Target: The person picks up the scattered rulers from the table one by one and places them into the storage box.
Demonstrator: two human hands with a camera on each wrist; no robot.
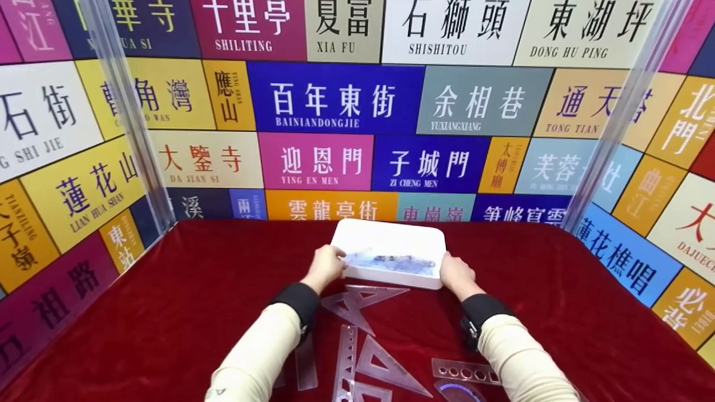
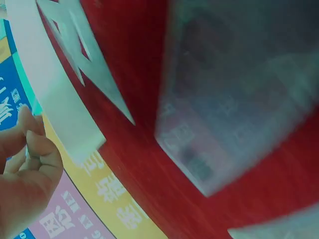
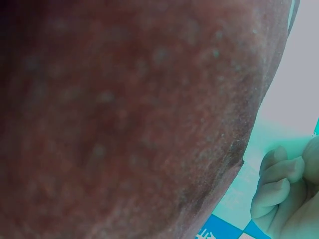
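Note:
A white rectangular tray (image 1: 391, 234) lies on the red cloth (image 1: 167, 312), with clear rulers (image 1: 391, 262) lying in it. My left hand (image 1: 329, 263) is at the tray's left rim, fingers curled against it, thumb over the edge. My right hand (image 1: 453, 271) holds the tray's right rim. In the left wrist view the curled left hand (image 2: 30, 169) sits beside the tray's white edge (image 2: 55, 99). The right wrist view shows the curled fingers (image 3: 279, 189) of my right hand by the tray (image 3: 299, 74); blurred red cloth (image 3: 124, 114) fills the rest.
Clear set squares (image 1: 357, 298) (image 1: 385, 365), a straight ruler (image 1: 345, 357), a stencil strip with holes (image 1: 463, 371) and a protractor (image 1: 458, 391) lie on the cloth between my arms. Walls of coloured signs enclose the table on three sides.

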